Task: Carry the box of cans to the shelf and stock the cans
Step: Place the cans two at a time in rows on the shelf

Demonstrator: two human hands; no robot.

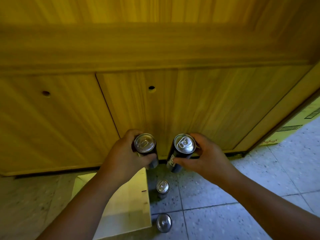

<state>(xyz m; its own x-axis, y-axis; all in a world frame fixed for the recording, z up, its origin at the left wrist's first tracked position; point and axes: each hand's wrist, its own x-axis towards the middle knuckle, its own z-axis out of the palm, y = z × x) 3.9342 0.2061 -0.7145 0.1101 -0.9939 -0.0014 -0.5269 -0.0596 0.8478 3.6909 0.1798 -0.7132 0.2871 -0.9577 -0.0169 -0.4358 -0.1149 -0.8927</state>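
The left hand [126, 158] is gripping one dark beverage can [146, 149] and the right hand [206, 159] another [181, 152] — both upright, before the wooden cabinet [155, 49]. Two more cans [162, 187] are standing on the tiled floor [225, 196] (beside the cardboard box [128, 205]).

Single head-worn wide-angle view, pitched steeply forward and down. Looks along both forearms onto tiled floor [225, 187] at the foot of a wooden cabinet [155, 104], which stands close and fills the upper frame. Edges bow from lens distortion. No second view.
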